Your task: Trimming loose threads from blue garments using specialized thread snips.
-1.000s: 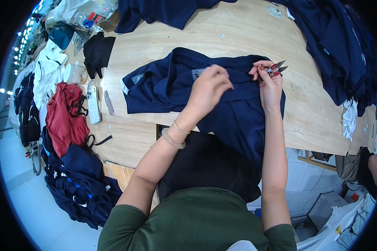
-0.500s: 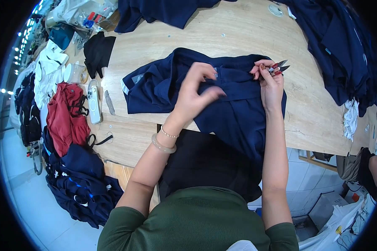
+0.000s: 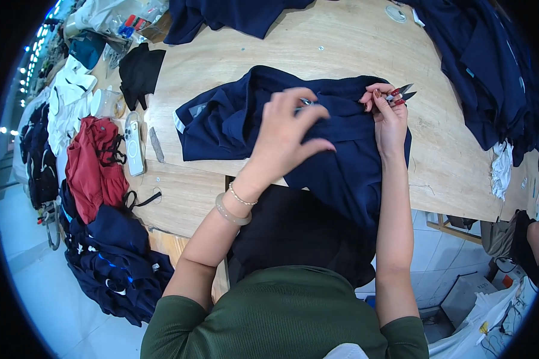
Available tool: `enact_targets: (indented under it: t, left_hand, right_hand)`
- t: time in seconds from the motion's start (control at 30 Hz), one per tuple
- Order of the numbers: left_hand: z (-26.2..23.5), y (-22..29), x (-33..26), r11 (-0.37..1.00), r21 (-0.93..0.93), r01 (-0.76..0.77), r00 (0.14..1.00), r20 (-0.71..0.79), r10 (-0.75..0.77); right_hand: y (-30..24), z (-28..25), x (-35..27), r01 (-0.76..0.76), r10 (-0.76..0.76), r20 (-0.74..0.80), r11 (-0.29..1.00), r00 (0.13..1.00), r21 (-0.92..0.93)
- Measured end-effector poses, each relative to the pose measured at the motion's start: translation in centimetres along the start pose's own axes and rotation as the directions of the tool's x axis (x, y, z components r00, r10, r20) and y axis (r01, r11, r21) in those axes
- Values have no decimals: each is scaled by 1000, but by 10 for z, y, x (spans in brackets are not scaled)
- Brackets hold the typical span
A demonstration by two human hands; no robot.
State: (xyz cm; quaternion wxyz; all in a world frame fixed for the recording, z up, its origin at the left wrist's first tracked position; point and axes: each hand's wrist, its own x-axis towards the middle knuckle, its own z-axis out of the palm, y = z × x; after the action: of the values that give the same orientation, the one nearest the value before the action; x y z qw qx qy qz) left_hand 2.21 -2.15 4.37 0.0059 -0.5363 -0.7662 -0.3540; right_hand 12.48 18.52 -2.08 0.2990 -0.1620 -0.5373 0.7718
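a head-worn fisheye looks down, fairly near, on hands [image 3: 285, 133] and table [image 3: 365, 51].

Two hands [image 3: 281, 137] [image 3: 393, 122], two bracelets [image 3: 227, 215] (an equal count), one phone [image 3: 135, 147], one pair of snips [image 3: 404, 99].

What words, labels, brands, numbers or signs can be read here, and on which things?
None can be read surely:
Box: letters, too small and blurred.
Garment: grey patch, too small; pale mark by the left hand, partly hidden.
Phone: ring shape, no legible word.
Pile: white marks, too small.
Cloth: pale tag, too small.
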Motion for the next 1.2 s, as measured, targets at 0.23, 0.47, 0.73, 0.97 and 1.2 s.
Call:
enact_targets:
  t: [0.23,0.47,0.73,0.97,1.2]
  left_hand:
    - [3,-8,-4,984,-119,135,982,-115,-148]
    - [-7,11,0,997,69,-23,999,-39,26]
    - [10,-8,-7,998,-3,64,998,17,-64]
    - [-10,-3,-7,994,-70,88,956,-273,-104]
    - [30,1,-14,994,-64,94,992,87,-88]
  right_hand:
    - [1,6,0,-5,5,1,1000,1000,22]
    - [0,1,0,0,0,3,1000,1000,25]
    - [2,5,0,-5,6,-11,1000,1000,25]
    - [-1,3,1,-12,12,0,1000,1000,20]
    - [2,5,0,16,-17,3,999,1000,41]
